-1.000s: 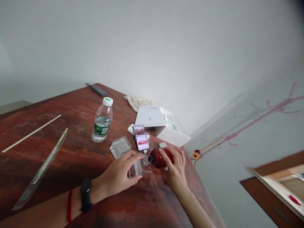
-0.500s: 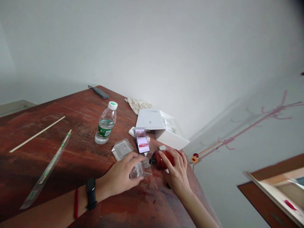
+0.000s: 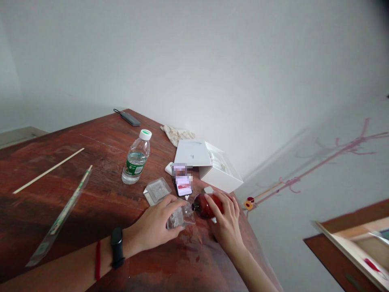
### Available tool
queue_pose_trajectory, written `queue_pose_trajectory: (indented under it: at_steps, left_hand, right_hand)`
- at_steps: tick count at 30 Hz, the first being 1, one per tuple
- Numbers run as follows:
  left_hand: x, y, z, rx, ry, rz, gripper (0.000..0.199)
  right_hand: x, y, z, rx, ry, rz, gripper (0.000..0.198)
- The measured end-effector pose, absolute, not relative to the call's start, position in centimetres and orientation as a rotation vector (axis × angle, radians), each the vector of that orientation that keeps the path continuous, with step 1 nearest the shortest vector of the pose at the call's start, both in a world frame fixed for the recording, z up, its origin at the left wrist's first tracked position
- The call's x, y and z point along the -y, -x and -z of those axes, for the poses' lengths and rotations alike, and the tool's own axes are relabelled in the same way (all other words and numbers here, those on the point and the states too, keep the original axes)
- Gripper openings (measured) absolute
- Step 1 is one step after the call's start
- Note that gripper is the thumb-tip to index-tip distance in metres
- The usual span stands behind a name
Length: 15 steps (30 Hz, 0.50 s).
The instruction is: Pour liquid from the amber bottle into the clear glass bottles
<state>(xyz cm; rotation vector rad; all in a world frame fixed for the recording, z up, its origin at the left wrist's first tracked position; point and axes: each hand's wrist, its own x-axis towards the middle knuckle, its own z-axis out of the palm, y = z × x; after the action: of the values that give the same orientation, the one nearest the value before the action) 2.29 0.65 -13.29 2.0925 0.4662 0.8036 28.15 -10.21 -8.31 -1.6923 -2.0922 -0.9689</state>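
My left hand grips a small clear plastic container, thumb on the near side and fingers over the far side. My right hand is wrapped round a reddish-brown bottle with a black neck. That bottle lies tilted almost flat, its mouth pointing left at the container's right edge. Whether liquid runs from it I cannot tell. A second clear square container rests just beyond my left hand. Behind both hands a phone with a lit screen lies on the table.
On the wooden table stand a clear water bottle and an open white box. A loose chopstick and wrapped chopsticks lie left. A cloth and grey device are farther back. Wet spots show near the container.
The red-brown bottle's mouth sits very slightly nearer the container. Both hands keep their grips, and the whole view has shifted a little.
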Motion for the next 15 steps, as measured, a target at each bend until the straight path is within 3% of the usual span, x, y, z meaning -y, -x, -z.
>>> queue_pose_trajectory:
  at_steps: [15]
  left_hand:
    - [-0.60, -2.34, 13.31, -0.455, -2.094, -0.829, 0.062]
  right_hand:
    - [10.21, -27.93, 7.91, 2.107, 1.678, 0.960, 0.059]
